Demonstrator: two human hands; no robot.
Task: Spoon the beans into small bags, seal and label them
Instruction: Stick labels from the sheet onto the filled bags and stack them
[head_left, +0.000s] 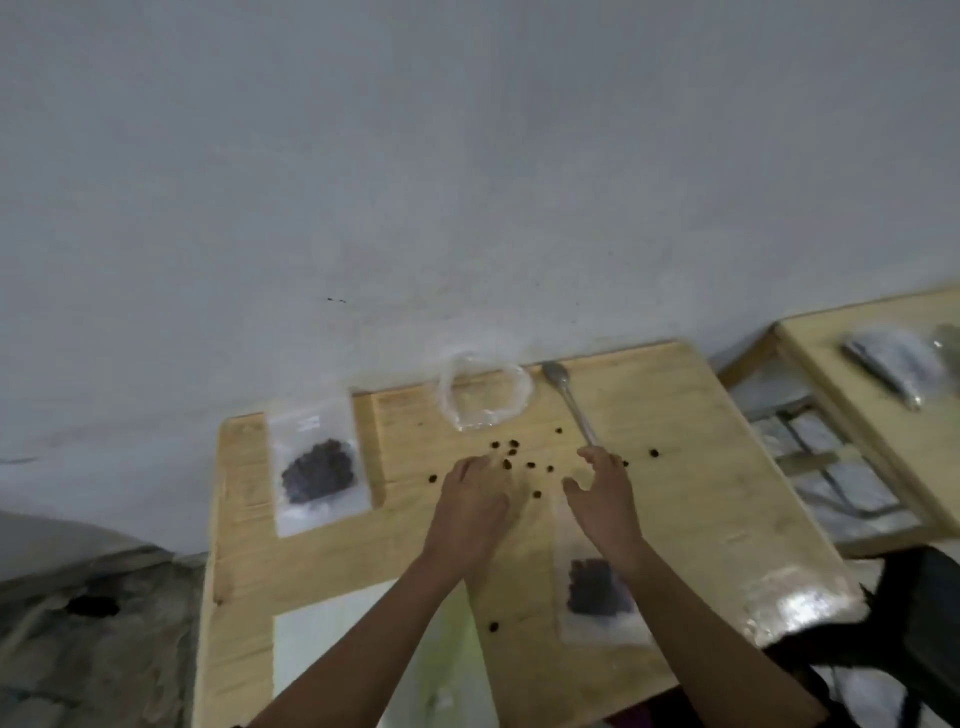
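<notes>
Near edge of the desk (675, 499): white sheet (322, 654) on the left, shiny plastic stack (800, 597) on the right corner. Near bean bag (597, 587) lies flat right of centre, long axis near-far, partly under the right forearm, with a stray bean (493, 627) just left of it. Mid-desk: left hand (472, 504) is palm down, fingers straight, tips among the loose beans (514, 457). Right hand (605, 493) is spread, thumb out, holding nothing; its fingertips are at the spoon's handle end, contact unclear. Spoon (569, 402) lies flat on a diagonal axis, handle toward the right hand, bowl pointing far-left at the far edge. Empty clear bag (483, 395) sits just left of the bowl, against the wall (467, 182). Left bean bag (317, 467) lies flat, axis near-far, top end at the far edge. Bare wood right of the spoon and near the left bag. Second desk (883, 431) stands apart to the right.
</notes>
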